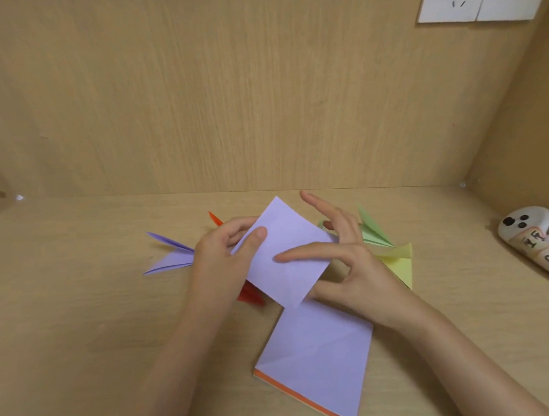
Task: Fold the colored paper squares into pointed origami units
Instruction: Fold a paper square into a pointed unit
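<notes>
Likely to crease the lilac sheet (286, 250) askew, folding midair: pinched by left hand (221, 262), touched by straight forefinger (307, 254) of right hand (355, 273) (fingers spread).

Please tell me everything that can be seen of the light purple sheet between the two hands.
The lilac sheet is a thin square of matte paper, unfolded and slightly curved. It is turned like a diamond, one corner toward the wall, its lower corner over the paper stack. The left hand pinches its left edge, thumb on top. The right hand lays its index finger across the face, thumb at the lower right edge.
</notes>
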